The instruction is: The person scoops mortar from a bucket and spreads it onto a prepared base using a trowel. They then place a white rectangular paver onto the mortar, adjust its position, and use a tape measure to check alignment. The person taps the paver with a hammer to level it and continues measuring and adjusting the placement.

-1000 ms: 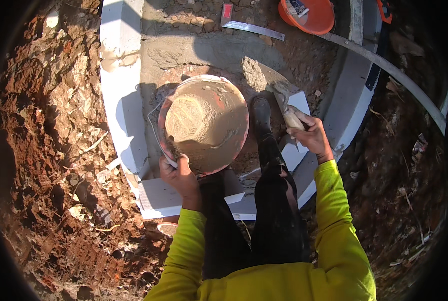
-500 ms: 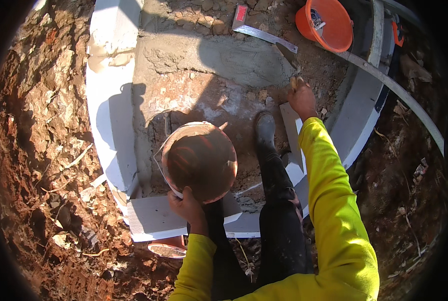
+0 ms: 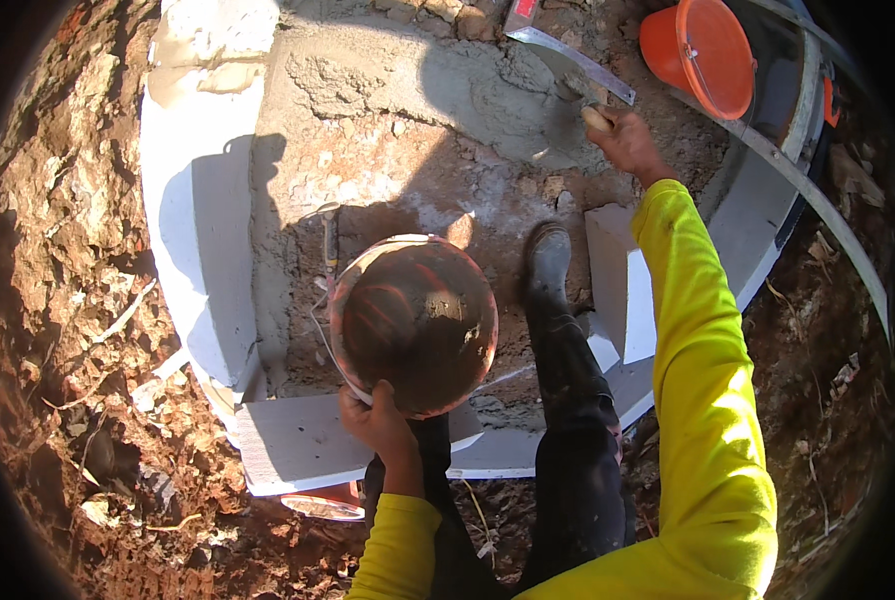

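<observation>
My left hand (image 3: 383,430) grips the near rim of a mortar-stained bucket (image 3: 415,330) beside my legs, tilted so I see its dark, smeared inside. My right hand (image 3: 627,142) is closed around the wooden handle of a trowel (image 3: 598,119), whose blade is over the wet grey mortar strip (image 3: 417,85). A hammer-like tool (image 3: 329,240) lies left of the bucket, its lower end partly hidden. A white-grey block (image 3: 619,280) lies under my right forearm, beside my booted right foot (image 3: 549,262).
An L-shaped metal square (image 3: 572,63) lies beyond the mortar. An orange bucket (image 3: 717,60) sits at upper right beside long curved-looking bars (image 3: 837,225) and an orange-handled saw (image 3: 829,100). Pale blocks (image 3: 197,230) border the dirt area; rough reddish earth (image 3: 77,300) surrounds them.
The bucket has tipped to show a darker interior and moved slightly down. My right hand with the trowel has reached forward over the mortar strip. The view has shifted.
</observation>
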The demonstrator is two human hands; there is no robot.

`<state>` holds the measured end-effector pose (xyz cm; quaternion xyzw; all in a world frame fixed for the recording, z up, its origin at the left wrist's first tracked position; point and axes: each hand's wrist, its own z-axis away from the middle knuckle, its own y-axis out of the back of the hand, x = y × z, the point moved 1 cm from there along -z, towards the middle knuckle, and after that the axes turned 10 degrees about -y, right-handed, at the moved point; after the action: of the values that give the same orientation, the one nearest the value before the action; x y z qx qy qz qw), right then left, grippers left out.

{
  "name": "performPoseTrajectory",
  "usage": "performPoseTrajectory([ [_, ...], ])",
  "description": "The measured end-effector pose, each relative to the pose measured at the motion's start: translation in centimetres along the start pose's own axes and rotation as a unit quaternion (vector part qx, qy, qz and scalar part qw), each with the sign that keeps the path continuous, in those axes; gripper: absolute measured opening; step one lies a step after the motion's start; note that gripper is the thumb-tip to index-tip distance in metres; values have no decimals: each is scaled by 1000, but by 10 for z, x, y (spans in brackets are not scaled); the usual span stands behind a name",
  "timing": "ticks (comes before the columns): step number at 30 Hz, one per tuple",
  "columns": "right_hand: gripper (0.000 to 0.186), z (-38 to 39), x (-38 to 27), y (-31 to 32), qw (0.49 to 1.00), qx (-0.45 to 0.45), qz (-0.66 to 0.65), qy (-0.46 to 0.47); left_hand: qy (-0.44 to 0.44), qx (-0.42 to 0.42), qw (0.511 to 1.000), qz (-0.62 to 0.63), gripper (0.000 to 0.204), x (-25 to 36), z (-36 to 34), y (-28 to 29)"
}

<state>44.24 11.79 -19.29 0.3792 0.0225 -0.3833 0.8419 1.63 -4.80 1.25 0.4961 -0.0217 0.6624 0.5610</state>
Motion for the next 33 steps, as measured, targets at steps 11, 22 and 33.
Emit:
performPoseTrajectory([
  [11,38,-7,-44,-40,911,-190,-359,-66,-2,1,1000,28,13,6,3,-19],
  [22,30,144,38,26,962,-56,-265,31,2,-15,1000,1,13,12,11,-24],
  [33,33,76,-39,16,986,136,37,87,-27,-12,999,23,14,1,6,-16],
])
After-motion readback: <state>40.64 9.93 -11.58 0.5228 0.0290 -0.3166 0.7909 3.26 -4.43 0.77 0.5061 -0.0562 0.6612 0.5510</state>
